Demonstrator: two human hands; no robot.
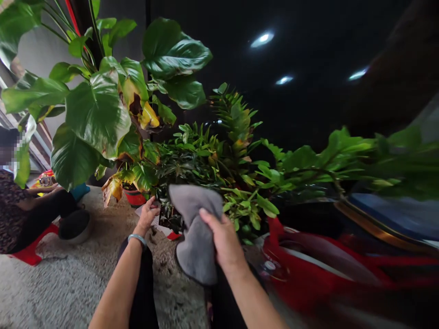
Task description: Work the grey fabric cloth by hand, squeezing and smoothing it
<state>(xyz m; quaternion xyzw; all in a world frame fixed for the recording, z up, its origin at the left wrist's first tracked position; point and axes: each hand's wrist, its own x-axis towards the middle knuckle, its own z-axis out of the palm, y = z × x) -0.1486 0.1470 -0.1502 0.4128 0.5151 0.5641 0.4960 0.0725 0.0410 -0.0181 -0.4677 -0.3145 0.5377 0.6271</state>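
Note:
My right hand (224,237) is closed on a grey cloth (197,260) with a dark edge, pinched in at the middle so that it fans out above and below. To its left, my left hand (149,214) reaches forward with its fingers stretched out, a bracelet on the wrist. A white sheet-like piece (158,225) lies by its fingertips; whether they touch it I cannot tell. Just beyond both hands grow dense green potted plants (192,160). A red pot (135,197) stands a little past my left hand.
A large-leaved plant (96,109) with some browned leaves rises at the left. A seated person (20,210) is at the far left, near a dark round basin (74,225) and a red stool (32,253). A red bag (302,265), blurred, stands at the right on the rough floor.

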